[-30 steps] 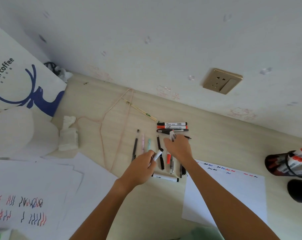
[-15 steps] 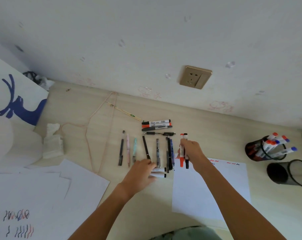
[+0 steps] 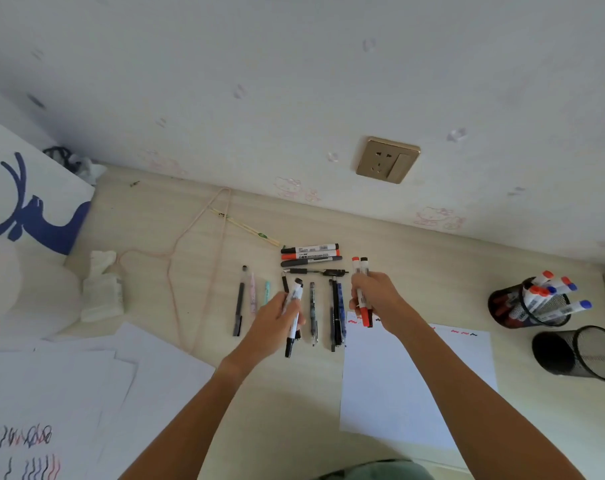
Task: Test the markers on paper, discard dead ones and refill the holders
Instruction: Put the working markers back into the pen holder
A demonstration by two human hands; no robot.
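Two markers (image 3: 362, 292), red-capped and black-capped, upright in the right hand (image 3: 375, 299); black-capped marker (image 3: 293, 317) gripped by the left hand (image 3: 276, 323). Test paper (image 3: 415, 386) at 5 o'clock; filled holder (image 3: 529, 304) and empty holder (image 3: 578, 355) at 3 o'clock.

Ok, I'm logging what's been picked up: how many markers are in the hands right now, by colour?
Red marker: 1, in the right hand.
Black: 2, one black marker in the left hand, a second black marker in the right.
Total: 3.

Black marker (image 3: 293, 317) now up off the desk in left hand (image 3: 276, 320).
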